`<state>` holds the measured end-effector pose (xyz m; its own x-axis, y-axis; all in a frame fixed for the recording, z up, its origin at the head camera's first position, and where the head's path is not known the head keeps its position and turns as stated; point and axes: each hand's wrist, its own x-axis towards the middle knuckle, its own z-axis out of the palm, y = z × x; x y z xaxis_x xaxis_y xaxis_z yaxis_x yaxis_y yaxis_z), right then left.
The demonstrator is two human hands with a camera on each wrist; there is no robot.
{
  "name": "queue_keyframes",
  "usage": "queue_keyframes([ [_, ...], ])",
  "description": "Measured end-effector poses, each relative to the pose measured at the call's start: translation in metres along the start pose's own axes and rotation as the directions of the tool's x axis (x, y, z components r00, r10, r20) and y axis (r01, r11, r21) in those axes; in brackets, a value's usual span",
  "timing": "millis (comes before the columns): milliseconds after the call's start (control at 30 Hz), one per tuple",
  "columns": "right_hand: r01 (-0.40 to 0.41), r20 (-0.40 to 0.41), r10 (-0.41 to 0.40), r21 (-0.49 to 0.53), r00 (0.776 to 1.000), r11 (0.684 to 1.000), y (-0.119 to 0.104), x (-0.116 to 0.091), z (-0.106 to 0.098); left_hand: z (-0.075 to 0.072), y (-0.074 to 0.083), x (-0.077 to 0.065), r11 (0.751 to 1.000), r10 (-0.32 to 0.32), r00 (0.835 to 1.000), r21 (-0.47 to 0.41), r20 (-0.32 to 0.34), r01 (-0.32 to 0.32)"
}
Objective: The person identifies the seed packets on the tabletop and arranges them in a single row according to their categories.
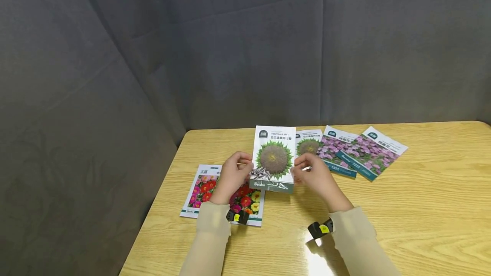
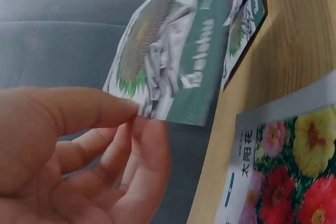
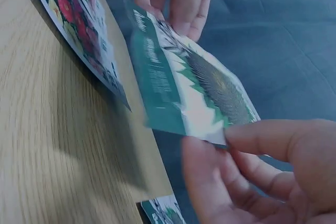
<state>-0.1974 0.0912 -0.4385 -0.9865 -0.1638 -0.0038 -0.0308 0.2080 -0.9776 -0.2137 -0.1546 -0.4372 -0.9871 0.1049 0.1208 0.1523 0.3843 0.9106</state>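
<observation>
A sunflower seed packet (image 1: 273, 159), white with a green band along its bottom, is held up over the table between both hands. My left hand (image 1: 233, 177) pinches its left edge between thumb and fingers, and my right hand (image 1: 316, 176) pinches the right edge. In the left wrist view the left fingertips (image 2: 149, 124) grip near the packet's lower corner. The right wrist view has the right thumb and forefinger on the opposite edge. Behind the right hand, a second sunflower packet (image 1: 308, 139) lies partly hidden on the table.
Red and yellow flower packets (image 1: 199, 191) overlap on the table's left, partly behind the left hand. Two purple flower packets (image 1: 377, 150) lie overlapping at the back right. The wooden table (image 1: 433, 195) ends at a grey cloth backdrop (image 1: 245, 54) behind and to the left.
</observation>
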Motion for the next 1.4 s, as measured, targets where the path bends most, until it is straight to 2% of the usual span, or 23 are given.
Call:
queue_keyframes([
  [67,-0.028,0.023,0.028,0.001,0.999,1.0,0.001,-0.003,-0.003,-0.001,0.002,-0.002,1.0,-0.018,0.998,-0.006,0.066,0.019],
  [200,-0.083,0.092,0.081,0.01,0.992,0.997,-0.001,-0.008,-0.012,-0.003,0.006,-0.007,0.997,-0.062,0.983,-0.029,0.173,0.068],
  [333,-0.128,0.162,0.125,0.005,0.979,0.992,-0.005,-0.011,-0.02,-0.003,0.012,-0.012,0.992,-0.095,0.964,-0.057,0.247,0.113],
  [467,-0.143,0.206,0.145,-0.024,0.968,0.989,-0.004,-0.012,-0.025,-0.001,0.016,-0.015,0.99,-0.118,0.947,-0.042,0.298,0.136],
  [733,-0.186,0.217,0.181,0.004,0.959,0.983,0.003,-0.01,-0.026,0.005,0.016,-0.017,0.985,-0.17,0.93,0.035,0.326,0.168],
  [967,-0.244,0.273,0.246,-0.042,0.93,0.969,0.006,-0.013,-0.021,0.01,0.009,-0.019,0.964,-0.265,0.897,0.101,0.353,0.246],
  [1133,-0.282,0.294,0.285,-0.054,0.912,0.958,0.009,-0.014,-0.018,0.012,0.006,-0.02,0.952,-0.304,0.883,0.139,0.359,0.272],
  [1400,-0.306,0.297,0.312,-0.069,0.902,0.95,0.016,-0.014,-0.012,0.016,0.003,-0.022,0.932,-0.347,0.876,0.225,0.336,0.283],
])
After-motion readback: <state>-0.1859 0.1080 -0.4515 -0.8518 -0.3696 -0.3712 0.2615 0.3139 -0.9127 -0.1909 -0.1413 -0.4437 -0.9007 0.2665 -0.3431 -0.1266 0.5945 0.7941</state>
